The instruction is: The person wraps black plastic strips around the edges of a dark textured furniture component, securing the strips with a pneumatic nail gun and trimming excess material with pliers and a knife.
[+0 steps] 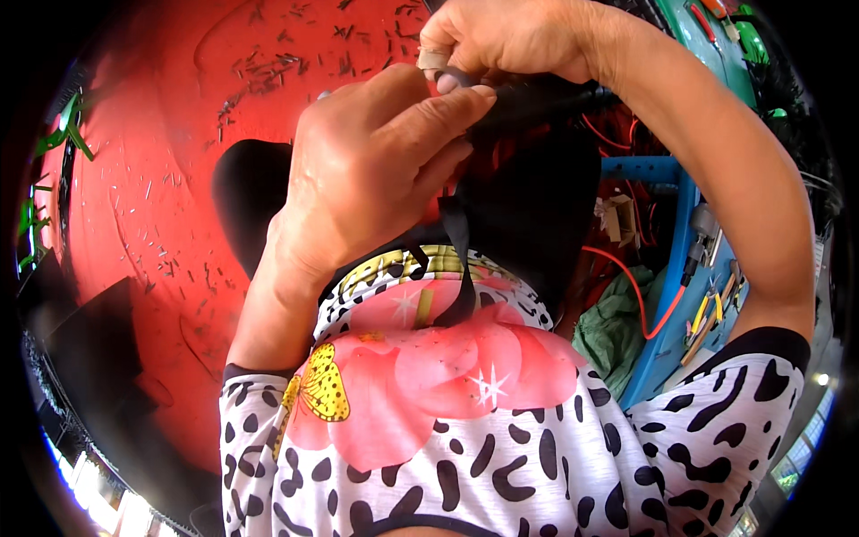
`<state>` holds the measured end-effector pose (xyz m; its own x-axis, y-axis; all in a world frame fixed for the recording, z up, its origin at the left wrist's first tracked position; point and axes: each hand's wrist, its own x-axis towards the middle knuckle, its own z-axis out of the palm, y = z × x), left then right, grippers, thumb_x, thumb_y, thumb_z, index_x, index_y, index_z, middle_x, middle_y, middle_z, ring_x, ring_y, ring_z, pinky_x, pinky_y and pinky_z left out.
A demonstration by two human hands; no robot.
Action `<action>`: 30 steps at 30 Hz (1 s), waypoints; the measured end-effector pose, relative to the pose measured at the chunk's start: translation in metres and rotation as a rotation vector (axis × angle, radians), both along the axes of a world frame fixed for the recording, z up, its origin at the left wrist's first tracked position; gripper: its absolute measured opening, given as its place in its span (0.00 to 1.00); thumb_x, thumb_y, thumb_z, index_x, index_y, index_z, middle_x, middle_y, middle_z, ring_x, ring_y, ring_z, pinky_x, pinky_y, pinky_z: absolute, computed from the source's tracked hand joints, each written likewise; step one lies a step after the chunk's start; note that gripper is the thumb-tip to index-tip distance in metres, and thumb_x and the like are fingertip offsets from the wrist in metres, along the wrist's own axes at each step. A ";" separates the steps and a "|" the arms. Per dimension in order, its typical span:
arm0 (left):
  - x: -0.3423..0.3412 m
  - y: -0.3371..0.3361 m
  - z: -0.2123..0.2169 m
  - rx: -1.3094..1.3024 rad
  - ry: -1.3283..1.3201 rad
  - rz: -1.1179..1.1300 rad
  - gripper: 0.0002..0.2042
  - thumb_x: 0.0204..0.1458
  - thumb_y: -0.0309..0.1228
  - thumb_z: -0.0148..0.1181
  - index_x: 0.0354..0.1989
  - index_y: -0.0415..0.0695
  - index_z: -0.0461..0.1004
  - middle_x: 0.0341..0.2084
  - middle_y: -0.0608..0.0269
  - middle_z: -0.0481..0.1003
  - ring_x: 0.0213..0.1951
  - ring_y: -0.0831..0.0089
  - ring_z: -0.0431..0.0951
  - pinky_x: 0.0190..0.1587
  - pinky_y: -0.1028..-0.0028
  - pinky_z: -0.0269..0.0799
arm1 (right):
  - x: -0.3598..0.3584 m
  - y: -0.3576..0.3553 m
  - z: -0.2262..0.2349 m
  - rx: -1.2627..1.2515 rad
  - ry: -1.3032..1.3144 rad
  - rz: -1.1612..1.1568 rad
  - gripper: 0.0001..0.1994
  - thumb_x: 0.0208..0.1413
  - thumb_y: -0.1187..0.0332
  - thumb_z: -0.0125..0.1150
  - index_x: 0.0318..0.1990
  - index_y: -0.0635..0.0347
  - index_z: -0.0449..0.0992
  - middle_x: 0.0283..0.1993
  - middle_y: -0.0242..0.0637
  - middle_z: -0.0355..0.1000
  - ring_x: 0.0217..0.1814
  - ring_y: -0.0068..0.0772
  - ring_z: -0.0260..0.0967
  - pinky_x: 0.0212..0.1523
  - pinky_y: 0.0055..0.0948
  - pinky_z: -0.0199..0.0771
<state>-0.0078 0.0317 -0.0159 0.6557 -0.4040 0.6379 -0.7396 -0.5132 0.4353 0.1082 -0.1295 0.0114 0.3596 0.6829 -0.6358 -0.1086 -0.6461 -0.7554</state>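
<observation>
Where the two hands meet at the upper middle of the frame, we find a small dark grey piece [462, 77] caught among the fingertips, below the right hand's curled fingers and just above the left thumb. What we can see of its long axis runs sideways, dipping slightly toward the right of the frame; its ends are covered, so we cannot tell its full length. Neither hand is clearly nearer: the left hand [362, 166] comes up from the lower left, its thumb stretched along the underside and its other fingers bent in, and the right hand [519, 40] bends over from the upper right. Both appear to be pinching the piece, though we cannot make out every contact. Counting, we have two hands, one dark grey piece, one beige finger wrap [433, 59] on the right hand, and one black strap [456, 237] hanging below the hands at the centre. Toward the right of the frame we count one blue plastic stand [660, 362], one crumpled green cloth [613, 327], one grey-bodied tool [704, 222] with a red hose [640, 304] by it, and one pair of yellow handles [707, 311]. On the red surface [170, 89] at the upper left lie black clippings [268, 67], too many for us to count.
</observation>
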 end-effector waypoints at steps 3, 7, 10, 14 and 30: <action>-0.002 0.000 0.000 -0.006 0.018 0.000 0.20 0.33 0.20 0.69 0.41 0.39 0.78 0.19 0.60 0.68 0.20 0.68 0.70 0.22 0.73 0.65 | -0.007 0.010 0.005 -0.053 -0.018 -0.054 0.07 0.49 0.80 0.51 0.30 0.64 0.77 0.25 0.34 0.73 0.24 0.24 0.66 0.27 0.24 0.67; -0.002 0.000 0.002 0.004 0.022 -0.018 0.20 0.33 0.20 0.69 0.41 0.38 0.78 0.19 0.60 0.68 0.20 0.68 0.70 0.22 0.73 0.65 | -0.008 -0.002 0.005 0.078 -0.013 -0.118 0.06 0.49 0.80 0.52 0.29 0.64 0.76 0.24 0.33 0.72 0.23 0.24 0.66 0.25 0.23 0.67; -0.002 0.000 0.001 0.005 0.013 -0.025 0.20 0.33 0.20 0.69 0.41 0.38 0.78 0.19 0.60 0.68 0.20 0.68 0.70 0.22 0.73 0.64 | -0.010 0.002 0.007 -0.023 0.063 -0.117 0.05 0.49 0.80 0.52 0.29 0.63 0.75 0.23 0.33 0.72 0.22 0.24 0.67 0.23 0.24 0.67; -0.002 0.000 -0.001 -0.008 0.017 -0.032 0.20 0.33 0.20 0.69 0.41 0.38 0.78 0.19 0.60 0.69 0.20 0.69 0.70 0.22 0.73 0.65 | -0.009 -0.002 0.009 -0.030 0.163 -0.062 0.05 0.49 0.80 0.53 0.29 0.63 0.75 0.23 0.33 0.72 0.21 0.25 0.67 0.21 0.24 0.67; 0.000 -0.005 -0.002 -0.096 0.102 -0.009 0.20 0.34 0.19 0.69 0.41 0.40 0.79 0.20 0.61 0.68 0.21 0.71 0.68 0.23 0.74 0.64 | -0.003 -0.012 0.006 0.261 0.062 0.085 0.08 0.43 0.81 0.52 0.31 0.66 0.77 0.27 0.31 0.73 0.29 0.22 0.67 0.31 0.22 0.68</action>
